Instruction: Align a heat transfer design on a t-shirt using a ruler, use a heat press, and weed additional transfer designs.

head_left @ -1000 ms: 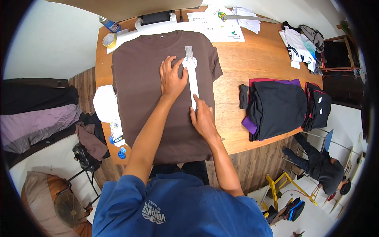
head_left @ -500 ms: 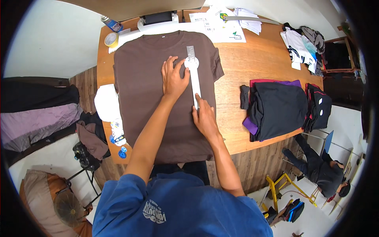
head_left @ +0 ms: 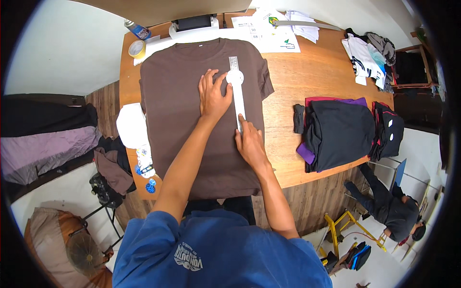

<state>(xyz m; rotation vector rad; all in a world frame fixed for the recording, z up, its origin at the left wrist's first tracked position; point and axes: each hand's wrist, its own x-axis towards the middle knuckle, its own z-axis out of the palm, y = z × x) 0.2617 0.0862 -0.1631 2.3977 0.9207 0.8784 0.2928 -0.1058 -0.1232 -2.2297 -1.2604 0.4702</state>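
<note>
the wooden table (head_left: 283, 79) spreads out in front of you, and the brown shirt (head_left: 175, 108) lies flat on it, with its collar toward the far edge. to the right, apart from the shirt, sits a pile of dark clothes (head_left: 340, 134). the white ruler (head_left: 239, 98) rests lengthwise on the right half of the shirt, its round part and clear end pointing to the collar side. your left hand (head_left: 215, 100) lies on the shirt with the fingers loose and spread, thumb and forefinger at the edge of the round part. your right hand (head_left: 251, 144) is at the ruler's near end, forefinger stretched along it and thumb close by; i cannot tell whether they pinch it or only press. the step in hand looks like lining up the ruler on the chest, so the next move calls for small nudges, with the cloth kept smooth and the ruler kept straight.
</note>
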